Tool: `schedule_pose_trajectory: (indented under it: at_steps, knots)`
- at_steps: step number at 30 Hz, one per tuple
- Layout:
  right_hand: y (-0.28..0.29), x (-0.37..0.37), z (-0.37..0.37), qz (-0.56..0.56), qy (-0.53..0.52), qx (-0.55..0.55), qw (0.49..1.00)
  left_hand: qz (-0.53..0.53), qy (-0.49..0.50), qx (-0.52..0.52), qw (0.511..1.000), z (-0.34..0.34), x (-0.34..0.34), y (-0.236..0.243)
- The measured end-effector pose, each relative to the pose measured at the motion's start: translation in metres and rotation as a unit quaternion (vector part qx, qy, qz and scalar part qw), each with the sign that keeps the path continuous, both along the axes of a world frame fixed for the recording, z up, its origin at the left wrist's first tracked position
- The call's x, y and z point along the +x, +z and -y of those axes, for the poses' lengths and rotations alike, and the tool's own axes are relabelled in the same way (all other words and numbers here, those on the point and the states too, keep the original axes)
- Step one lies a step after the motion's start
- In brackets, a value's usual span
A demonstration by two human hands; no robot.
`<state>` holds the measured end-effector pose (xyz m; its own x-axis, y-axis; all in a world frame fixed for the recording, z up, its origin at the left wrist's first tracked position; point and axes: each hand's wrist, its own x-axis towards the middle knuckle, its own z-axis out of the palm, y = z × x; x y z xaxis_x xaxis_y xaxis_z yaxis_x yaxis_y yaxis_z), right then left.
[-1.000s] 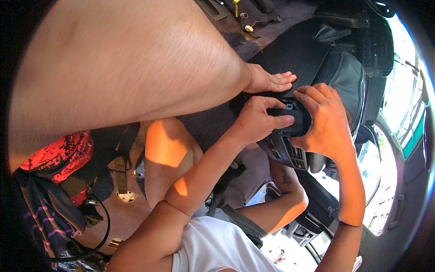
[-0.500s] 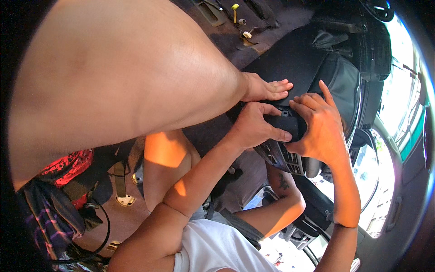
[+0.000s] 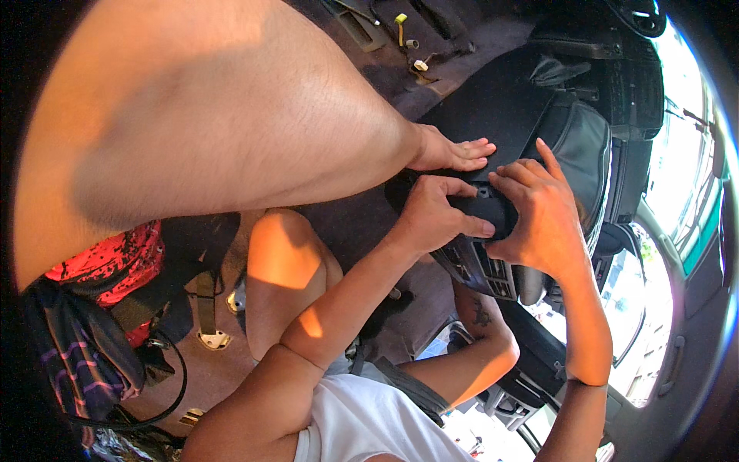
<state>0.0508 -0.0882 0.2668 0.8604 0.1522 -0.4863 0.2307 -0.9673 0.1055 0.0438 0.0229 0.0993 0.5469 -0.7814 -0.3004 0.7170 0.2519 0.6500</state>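
My left hand (image 3: 427, 219) is closed on the black dashboard trim (image 3: 493, 215), thumb and index finger at either side of its flat face, near a small opening (image 3: 483, 192). My right hand (image 3: 543, 219) grips the same trim from the right, thumb low by the slatted air vents (image 3: 496, 277), one finger raised. My fingers partly hide the trim. Just above, another person's hand (image 3: 454, 154) rests flat on the black dashboard surface, that person's large forearm (image 3: 231, 123) crossing the upper left.
Loose connectors (image 3: 421, 66) lie on the carpeted floor at the top. Red-and-black fabric (image 3: 108, 266), dark purple-marked cloth (image 3: 85, 362), a black cable (image 3: 181, 385) and a strap with metal bracket (image 3: 212, 339) are at left. My bare knee (image 3: 281, 246) is beside them; bright windows (image 3: 647, 323) line the right.
The whole scene has shifted slightly down. Both my hands stay on the trim, a little lower in the picture, and one finger of my right hand has lifted away from the others.
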Motion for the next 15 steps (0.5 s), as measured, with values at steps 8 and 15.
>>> schedule_pose_trajectory:
  at_steps: [8,15]
  knots:
    - [0.0000,0.0011,0.0001,-0.009,0.005,-0.010,1.000,0.058,0.007,-0.004,0.998,0.0011,-0.0004,-0.0065]
    - [0.0007,0.0002,-0.0012,-0.006,0.002,-0.013,1.000,-0.035,0.023,-0.029,0.999,0.0041,-0.0061,-0.0056]
